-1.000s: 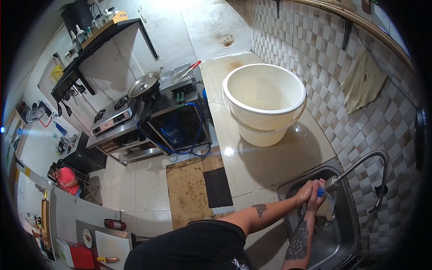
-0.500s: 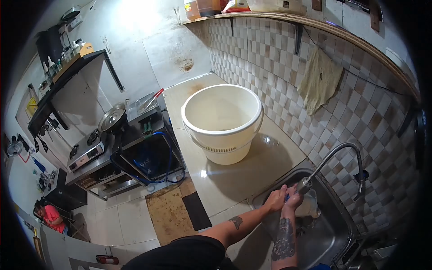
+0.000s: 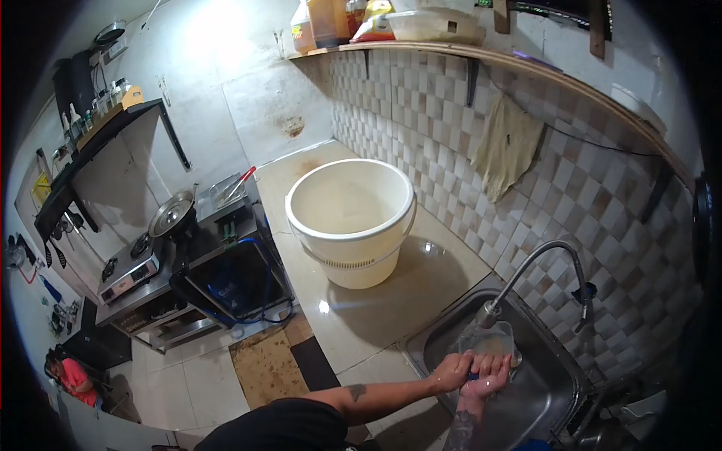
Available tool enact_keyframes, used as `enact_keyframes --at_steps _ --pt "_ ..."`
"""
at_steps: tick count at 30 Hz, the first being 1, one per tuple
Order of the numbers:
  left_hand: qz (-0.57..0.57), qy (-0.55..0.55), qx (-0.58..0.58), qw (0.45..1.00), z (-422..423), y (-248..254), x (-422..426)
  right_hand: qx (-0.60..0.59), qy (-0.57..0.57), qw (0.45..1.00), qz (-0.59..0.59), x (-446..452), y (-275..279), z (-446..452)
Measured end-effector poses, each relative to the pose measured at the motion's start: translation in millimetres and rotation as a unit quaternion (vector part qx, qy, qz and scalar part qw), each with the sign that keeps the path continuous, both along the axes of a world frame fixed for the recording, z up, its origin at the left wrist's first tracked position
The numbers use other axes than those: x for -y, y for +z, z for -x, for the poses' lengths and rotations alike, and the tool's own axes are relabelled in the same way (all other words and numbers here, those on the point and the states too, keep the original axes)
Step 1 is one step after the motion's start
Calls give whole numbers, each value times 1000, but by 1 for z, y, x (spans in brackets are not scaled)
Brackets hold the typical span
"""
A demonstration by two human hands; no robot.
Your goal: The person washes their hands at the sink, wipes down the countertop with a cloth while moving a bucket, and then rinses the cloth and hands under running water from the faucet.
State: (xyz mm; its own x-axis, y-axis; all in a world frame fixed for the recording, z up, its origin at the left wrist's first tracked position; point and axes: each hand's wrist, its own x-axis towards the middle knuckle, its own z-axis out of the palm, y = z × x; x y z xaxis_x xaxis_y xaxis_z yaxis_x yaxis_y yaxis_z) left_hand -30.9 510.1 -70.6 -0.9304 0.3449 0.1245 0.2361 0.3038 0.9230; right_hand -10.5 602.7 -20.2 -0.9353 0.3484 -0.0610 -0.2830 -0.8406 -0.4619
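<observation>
Both my hands are together over the steel sink, just below the faucet head. My left hand reaches in from the left with its fingers closed against the other hand. My right hand is palm up, wet, its fingers curled. A small patch of dark blue shows between the two hands; what it is I cannot make out. Behind the fingers, a clear plastic container with cloudy liquid sits in the sink under the spout.
A large cream bucket stands on the wet tiled counter left of the sink. A cloth hangs on the tiled wall beneath a shelf. A stove is at left. Another person is in the far left background.
My hands have moved down and away from the faucet head, and the right hand has turned palm up with curled fingers. The whole view has shifted slightly.
</observation>
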Motion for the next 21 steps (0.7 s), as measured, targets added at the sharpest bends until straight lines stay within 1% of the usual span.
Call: enact_keyframes --at_steps 1,2,3,5,6,7,8,9,10,11,12,13,15,16,18,19,21 --pt "-4 -1 56 998 -6 2 -2 1 -20 1000 -7 4 13 -17" --pt "-9 2 115 993 -17 4 -1 75 -43 996 17 3 5 -13" --pt "-19 7 103 994 -29 0 -6 63 -38 997 8 1 11 -22" --pt "98 -12 -25 995 -23 -2 -3 73 -70 995 13 5 14 -25" --pt "103 -5 -29 994 -27 2 0 -64 38 997 -15 -14 -12 -23" --pt "52 5 35 998 -34 5 -3 -64 43 997 -12 -21 -9 -24" --pt "0 16 89 996 -32 13 -2 -4 50 994 -99 -22 0 -16" --pt "1 21 80 997 -32 25 5 55 55 980 -185 -27 9 -6" --pt "49 14 102 993 -36 41 13 12 -35 912 -410 -67 4 15" --pt "94 7 130 987 -41 52 21 -30 -124 784 -608 -115 -2 37" --pt "91 -10 133 987 -45 51 34 -33 -257 651 -714 -140 17 45" --pt "87 -11 134 987 -50 44 43 -35 -380 487 -785 -158 43 53" --pt "76 25 51 995 -61 26 59 51 -318 402 -857 -178 48 69" --pt "72 17 54 996 -69 20 67 57 -319 396 -859 -170 42 72" --pt "9 66 78 995 -72 19 77 72 -296 552 -776 -152 48 86" --pt "14 56 75 996 -73 20 84 80 -303 552 -773 -157 59 88" --pt "-90 107 107 984 -91 18 105 54 -369 479 -794 -177 64 83"
